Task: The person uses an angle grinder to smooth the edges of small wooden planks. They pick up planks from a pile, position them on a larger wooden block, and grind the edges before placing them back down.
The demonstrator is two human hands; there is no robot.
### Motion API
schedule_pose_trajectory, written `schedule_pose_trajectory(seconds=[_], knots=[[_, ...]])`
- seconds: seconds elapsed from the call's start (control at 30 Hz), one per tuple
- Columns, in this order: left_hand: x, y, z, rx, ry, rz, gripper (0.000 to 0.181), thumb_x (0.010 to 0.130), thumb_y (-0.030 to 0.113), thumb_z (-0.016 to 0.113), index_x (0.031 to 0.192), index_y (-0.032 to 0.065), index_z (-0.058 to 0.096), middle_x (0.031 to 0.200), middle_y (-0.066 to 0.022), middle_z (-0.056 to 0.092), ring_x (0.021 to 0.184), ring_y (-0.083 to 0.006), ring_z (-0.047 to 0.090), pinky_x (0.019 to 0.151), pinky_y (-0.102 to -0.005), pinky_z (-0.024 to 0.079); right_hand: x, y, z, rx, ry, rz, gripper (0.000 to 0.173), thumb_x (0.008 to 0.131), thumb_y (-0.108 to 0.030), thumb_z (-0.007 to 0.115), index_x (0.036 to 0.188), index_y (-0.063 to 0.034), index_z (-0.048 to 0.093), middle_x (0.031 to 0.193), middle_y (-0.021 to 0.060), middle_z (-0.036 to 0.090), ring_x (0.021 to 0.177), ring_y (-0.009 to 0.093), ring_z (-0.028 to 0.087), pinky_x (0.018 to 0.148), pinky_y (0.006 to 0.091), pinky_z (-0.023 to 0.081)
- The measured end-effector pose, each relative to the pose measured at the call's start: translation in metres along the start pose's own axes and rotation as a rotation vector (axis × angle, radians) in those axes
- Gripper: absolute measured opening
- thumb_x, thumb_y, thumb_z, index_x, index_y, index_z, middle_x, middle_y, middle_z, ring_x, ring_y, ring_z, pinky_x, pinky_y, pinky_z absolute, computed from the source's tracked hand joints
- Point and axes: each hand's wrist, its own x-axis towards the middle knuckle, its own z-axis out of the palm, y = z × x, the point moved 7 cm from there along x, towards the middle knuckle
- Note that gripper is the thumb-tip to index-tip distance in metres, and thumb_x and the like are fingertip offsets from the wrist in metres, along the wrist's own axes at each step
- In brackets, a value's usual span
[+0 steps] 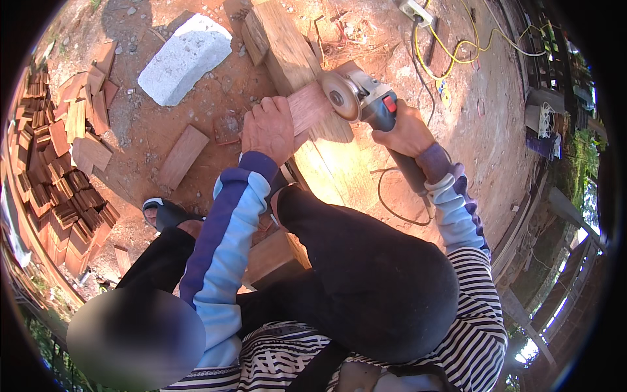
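My left hand [268, 128] presses down on a flat reddish wood piece [312, 109], gripping its near end. That piece lies across a thick timber beam [338, 169] on the ground. In my right hand [410, 128] is an angle grinder [378, 105] with a red switch, held by its body. The grinder's round disc [341, 96] is at the far end of the wood piece; whether it touches the wood I cannot tell. A dark cord trails from the tool's rear. My bent knee in black trousers covers the near part of the beam.
A white block [185, 59] and a loose wood piece [183, 157] lie on the dirt at left. Beyond them are scattered offcuts [88, 105] and stacked wood pieces [73, 206]. A socket strip [416, 12] with a yellow cord [455, 60] lies at upper right.
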Motion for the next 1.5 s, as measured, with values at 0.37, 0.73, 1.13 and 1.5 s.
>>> schedule_pose_trajectory(seconds=[0.37,0.73,1.13,1.5], knots=[[0.001,-0.001,-0.002,-0.028,-0.022,-0.024,0.060,0.071,0.047,0.077,0.101,0.0038,0.049,0.093,-0.0124,0.055,0.084,-0.0290,0.062,0.073,-0.0397,0.051,0.005,-0.003,0.002,0.005,-0.005,0.019,0.064,0.064,-0.032,0.075,0.106,0.0105,0.053,0.090,0.0297,0.065,0.085,0.041,0.067,0.078,0.0431,0.053],[0.000,-0.002,0.001,-0.028,-0.018,-0.016,0.062,0.071,0.049,0.077,0.101,0.0031,0.048,0.093,-0.0122,0.054,0.084,-0.0288,0.061,0.074,-0.0393,0.051,0.007,-0.013,-0.004,-0.012,0.001,-0.005,0.064,0.063,-0.033,0.075,0.104,0.0114,0.053,0.088,0.0301,0.065,0.084,0.041,0.067,0.077,0.0433,0.054],[-0.001,-0.001,-0.001,-0.023,-0.023,-0.011,0.066,0.071,0.051,0.076,0.105,0.0008,0.051,0.093,-0.0111,0.053,0.083,-0.0259,0.060,0.074,-0.0374,0.048,0.013,-0.013,-0.003,-0.036,0.032,-0.040,0.065,0.062,-0.033,0.076,0.103,0.0120,0.054,0.087,0.0304,0.065,0.083,0.040,0.068,0.076,0.0433,0.054],[0.000,-0.001,-0.001,-0.050,-0.066,-0.030,0.063,0.071,0.048,0.077,0.104,0.0026,0.049,0.095,-0.0129,0.055,0.087,-0.0293,0.061,0.077,-0.0402,0.049,0.015,-0.019,-0.008,-0.029,0.023,-0.049,0.065,0.062,-0.034,0.075,0.103,0.0116,0.055,0.087,0.0296,0.065,0.082,0.040,0.068,0.077,0.0429,0.054]])
